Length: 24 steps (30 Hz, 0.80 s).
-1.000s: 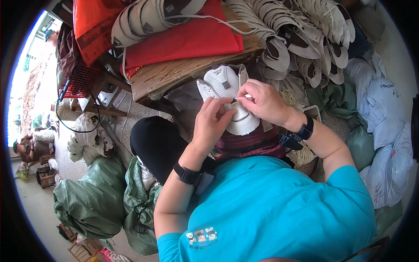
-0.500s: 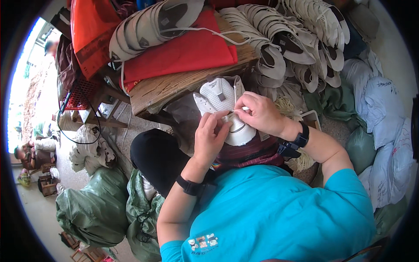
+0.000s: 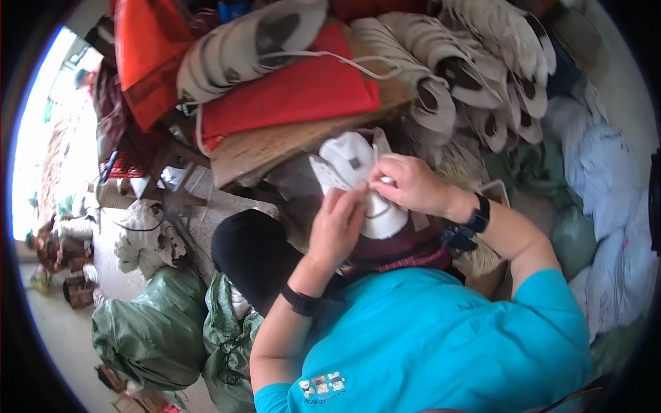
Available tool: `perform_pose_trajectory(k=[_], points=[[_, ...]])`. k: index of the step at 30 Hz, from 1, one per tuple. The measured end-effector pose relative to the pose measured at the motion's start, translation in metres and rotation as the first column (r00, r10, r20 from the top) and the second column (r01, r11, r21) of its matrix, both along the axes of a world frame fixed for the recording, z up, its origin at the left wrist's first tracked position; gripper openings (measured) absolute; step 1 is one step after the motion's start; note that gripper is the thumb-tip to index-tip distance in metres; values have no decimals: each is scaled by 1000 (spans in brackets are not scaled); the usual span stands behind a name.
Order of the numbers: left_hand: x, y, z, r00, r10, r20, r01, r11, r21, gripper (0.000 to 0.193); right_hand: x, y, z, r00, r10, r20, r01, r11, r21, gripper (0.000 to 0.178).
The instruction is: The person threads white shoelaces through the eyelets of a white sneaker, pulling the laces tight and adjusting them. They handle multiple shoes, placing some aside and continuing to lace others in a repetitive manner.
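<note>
A white shoe upper (image 3: 387,226) with a perforated tongue (image 3: 350,153) rests on my lap, just in front of the wooden table. My left hand (image 3: 336,224) is closed, its fingertips pinching at the middle of the upper. Touching them from the other side, my right hand (image 3: 413,184) is closed too and grips a small white piece (image 3: 387,180) between thumb and fingers. Most of that piece is hidden in the hand, so its kind cannot be made out. The fingers cover the middle of the upper.
Ahead stands a wooden table (image 3: 251,157) with a red cloth (image 3: 296,96) and a stack of nested shoe uppers (image 3: 224,58). More stacked uppers (image 3: 430,48) lie at the far right. White sacks (image 3: 606,186) line the right; green sacks (image 3: 151,327) sit at the left.
My left fingers, slightly spread before, have drawn together and moved up against my right fingertips. The whole view has shifted slightly. The right hand keeps its pinch.
</note>
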<state>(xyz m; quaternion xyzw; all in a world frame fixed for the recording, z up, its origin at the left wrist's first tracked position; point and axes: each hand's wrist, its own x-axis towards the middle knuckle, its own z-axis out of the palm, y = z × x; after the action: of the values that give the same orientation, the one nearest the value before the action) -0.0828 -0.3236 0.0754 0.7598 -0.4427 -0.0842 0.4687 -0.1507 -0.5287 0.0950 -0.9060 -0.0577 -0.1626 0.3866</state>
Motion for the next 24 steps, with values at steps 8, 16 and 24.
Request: perform_pose_trajectory(k=[8,16,24], points=[[2,-2,-1,999,16,-43,-17,1000,-21,29,-6,0,15,953,-78,-293,156,955,254,13],[-3,2,-3,985,40,-171,-51,997,-62,32,-3,5,4,936,-119,-332,194,960,203,11],[-5,3,-10,987,84,-134,-105,982,-159,28,-6,6,10,951,-49,-307,125,964,235,11]])
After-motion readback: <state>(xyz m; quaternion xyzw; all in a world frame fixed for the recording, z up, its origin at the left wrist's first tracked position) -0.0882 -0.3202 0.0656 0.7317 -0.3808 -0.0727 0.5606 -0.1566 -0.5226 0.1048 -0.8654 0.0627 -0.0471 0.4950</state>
